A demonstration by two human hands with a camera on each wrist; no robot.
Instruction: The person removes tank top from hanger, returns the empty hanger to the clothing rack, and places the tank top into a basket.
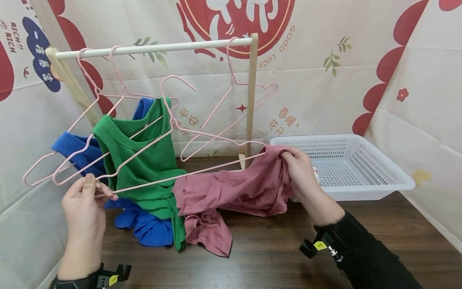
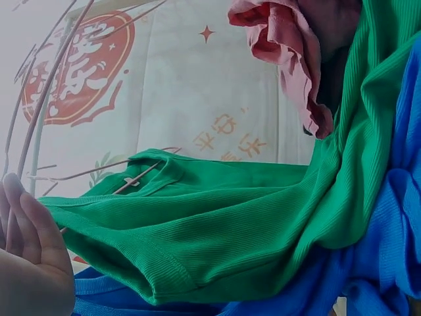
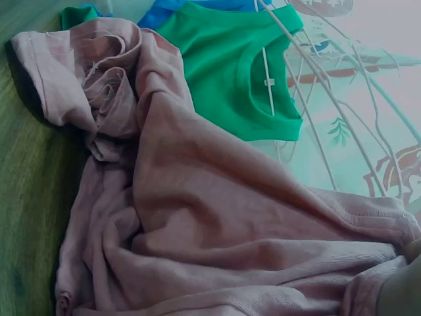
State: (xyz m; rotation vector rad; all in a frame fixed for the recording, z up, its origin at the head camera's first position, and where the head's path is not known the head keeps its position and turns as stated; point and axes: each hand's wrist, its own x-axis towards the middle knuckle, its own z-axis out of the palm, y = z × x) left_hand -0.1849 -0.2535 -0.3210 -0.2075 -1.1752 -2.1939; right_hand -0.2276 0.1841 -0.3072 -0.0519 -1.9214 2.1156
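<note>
My left hand (image 1: 84, 204) pinches the lower left end of a pink wire hanger (image 1: 169, 112), whose hook is off the rail. My right hand (image 1: 301, 170) grips a dusty-pink top (image 1: 234, 186) near its upper edge; part of that top sits over the hanger's right end. The rest of the cloth droops toward the table, bunched at its lower left. Behind the held hanger, a green sleeveless top (image 1: 151, 160) hangs on another hanger. Farther back is a blue garment (image 1: 155, 230), its lower part lying on the table. In the left wrist view, the green top (image 2: 217, 230) fills the middle.
A rack with a white rail (image 1: 180, 46) and wooden posts stands behind the clothes. One bare pink hanger (image 1: 219, 105) hangs at its right end. To the right is a white perforated basket (image 1: 368, 188) on the dark wooden table (image 1: 267, 249), with a small patterned item near its left side.
</note>
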